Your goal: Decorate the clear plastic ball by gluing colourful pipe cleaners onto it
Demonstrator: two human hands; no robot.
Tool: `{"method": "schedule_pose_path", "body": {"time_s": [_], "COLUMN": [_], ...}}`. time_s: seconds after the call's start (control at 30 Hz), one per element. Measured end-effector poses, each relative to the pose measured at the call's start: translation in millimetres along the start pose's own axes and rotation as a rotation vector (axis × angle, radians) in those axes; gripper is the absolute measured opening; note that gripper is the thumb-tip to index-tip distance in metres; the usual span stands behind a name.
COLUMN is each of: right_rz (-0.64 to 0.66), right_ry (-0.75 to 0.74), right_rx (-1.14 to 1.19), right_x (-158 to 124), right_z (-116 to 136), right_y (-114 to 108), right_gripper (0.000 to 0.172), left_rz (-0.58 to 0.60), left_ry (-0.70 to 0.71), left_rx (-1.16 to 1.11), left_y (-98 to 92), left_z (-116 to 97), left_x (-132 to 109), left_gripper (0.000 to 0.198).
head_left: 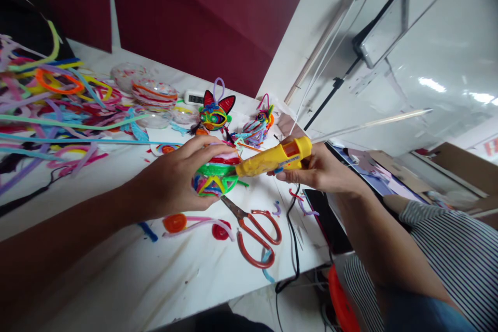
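Note:
My left hand (177, 179) is wrapped around a rounded craft piece (218, 168) covered in green, red, yellow and blue pipe cleaners. In my right hand (317, 168) is a yellow glue gun (272, 158), its nozzle at the right side of the piece. A clear glue stick (373, 122) juts from the gun's back end. Just below the craft piece lie orange-handled scissors (254, 233), blades pointing toward it. Near them are coiled pipe-cleaner discs, one orange (175, 223) and one red (221, 230). My left palm hides part of the craft piece.
Loose pipe cleaners (58, 98) heap at the left. Behind stand a cat-like pipe-cleaner figure (215, 114), a second colourful figure (259, 127), clear plastic shells (153, 96) and a small digital timer (194, 97). A black cord (295, 238) hangs over the table edge. A phone stand (350, 59) rises at right.

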State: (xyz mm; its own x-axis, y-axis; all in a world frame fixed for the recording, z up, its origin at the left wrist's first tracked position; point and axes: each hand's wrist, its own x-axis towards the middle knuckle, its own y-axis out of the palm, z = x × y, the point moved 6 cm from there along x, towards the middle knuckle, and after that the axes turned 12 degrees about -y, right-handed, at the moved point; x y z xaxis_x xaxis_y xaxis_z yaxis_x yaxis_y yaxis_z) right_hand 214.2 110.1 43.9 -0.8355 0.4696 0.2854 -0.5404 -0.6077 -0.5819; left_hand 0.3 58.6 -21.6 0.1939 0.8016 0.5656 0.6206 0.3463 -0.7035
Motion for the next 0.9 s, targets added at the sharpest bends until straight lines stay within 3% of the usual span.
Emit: {"method": "schedule_pose_path", "body": {"time_s": [0.57,0.9], "right_rz": [0.209,0.352], "right_ry": [-0.094,-0.05], "right_rx": [-0.077,-0.141], "right_x": [24.8,44.8], "right_z": [18.3,20.3], "right_y": [-0.1,-1.8], "right_gripper": [0.021,0.023], "left_rz": [0.026,0.033], "left_ry": [-0.009,-0.017], "left_rx": [0.045,0.039], "left_y": [5.2,5.4], "left_z": [2.5,0.1], "left_x": [-2.0,-3.8], "left_gripper": [0.07,0.066]}}
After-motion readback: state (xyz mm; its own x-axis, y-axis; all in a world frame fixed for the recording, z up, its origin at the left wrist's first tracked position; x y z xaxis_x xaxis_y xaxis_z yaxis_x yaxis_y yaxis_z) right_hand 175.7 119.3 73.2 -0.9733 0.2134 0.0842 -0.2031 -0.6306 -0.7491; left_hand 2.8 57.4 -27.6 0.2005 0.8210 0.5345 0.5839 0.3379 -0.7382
